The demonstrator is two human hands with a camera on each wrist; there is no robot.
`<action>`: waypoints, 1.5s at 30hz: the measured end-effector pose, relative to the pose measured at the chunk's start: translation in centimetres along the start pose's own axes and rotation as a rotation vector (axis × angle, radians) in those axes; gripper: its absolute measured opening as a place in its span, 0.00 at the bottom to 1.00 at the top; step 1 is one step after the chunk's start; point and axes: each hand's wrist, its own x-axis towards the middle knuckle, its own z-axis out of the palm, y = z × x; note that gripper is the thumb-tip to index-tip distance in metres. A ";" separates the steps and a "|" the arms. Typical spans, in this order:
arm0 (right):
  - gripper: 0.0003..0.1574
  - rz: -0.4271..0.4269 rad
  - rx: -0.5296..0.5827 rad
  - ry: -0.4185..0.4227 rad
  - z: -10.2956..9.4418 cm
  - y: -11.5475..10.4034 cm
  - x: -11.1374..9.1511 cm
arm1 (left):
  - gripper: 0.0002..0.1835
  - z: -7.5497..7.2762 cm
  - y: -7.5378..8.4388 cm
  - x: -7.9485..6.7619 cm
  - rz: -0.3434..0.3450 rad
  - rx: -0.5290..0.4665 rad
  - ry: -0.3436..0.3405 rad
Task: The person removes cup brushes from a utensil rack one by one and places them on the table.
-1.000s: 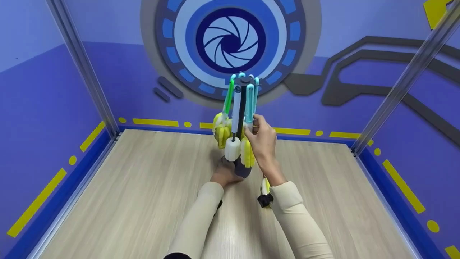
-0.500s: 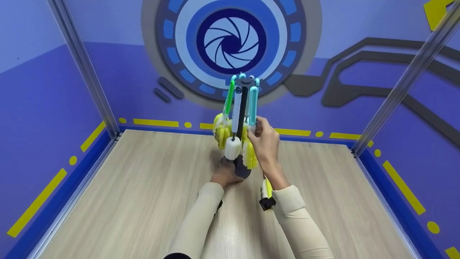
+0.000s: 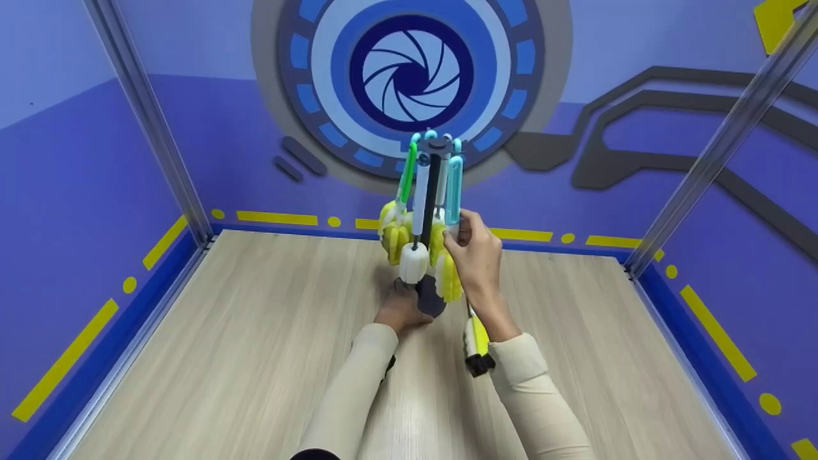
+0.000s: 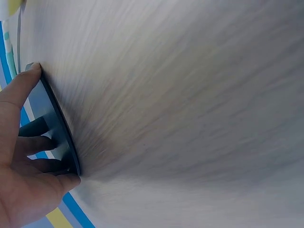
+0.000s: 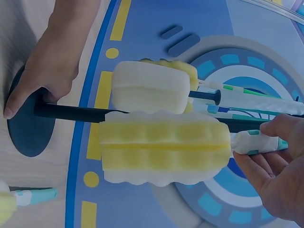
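A black brush stand (image 3: 431, 297) stands upright with several sponge-headed bottle brushes hanging round its pole. My left hand (image 3: 401, 308) grips the stand's round base, thumb on its rim in the left wrist view. Thumb and fingers of my right hand (image 3: 479, 252) pinch the teal-and-white handle of a bottle brush (image 5: 166, 147), whose yellow-and-white sponge points down. Whether its top loop touches a hook, I cannot tell. Left of it hang a white sponge brush (image 3: 414, 263) and a green-handled brush (image 3: 408, 172).
Another yellow-and-white brush (image 3: 476, 335) lies on the wooden table (image 3: 268, 358) beside my right forearm, partly hidden. A black wrist camera (image 3: 479, 365) is by the right sleeve. Blue-and-purple walls (image 3: 211, 140) enclose the back and sides.
My right hand has moved slightly right and down with the pinched brush, away from the pole, baring another brush behind. My left hand stays on the base.
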 end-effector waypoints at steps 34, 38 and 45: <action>0.23 0.058 -0.023 -0.018 -1.1 1.1 -0.9 | 0.51 0.5 -0.5 0.2 0.057 0.070 0.089; 0.23 0.047 -0.020 -0.009 -1.3 1.4 -0.9 | 0.51 0.6 -0.6 0.4 0.058 0.104 0.076; 0.21 0.031 -0.024 0.005 -1.6 1.9 -1.1 | 0.54 0.4 -0.5 0.6 0.046 0.070 0.033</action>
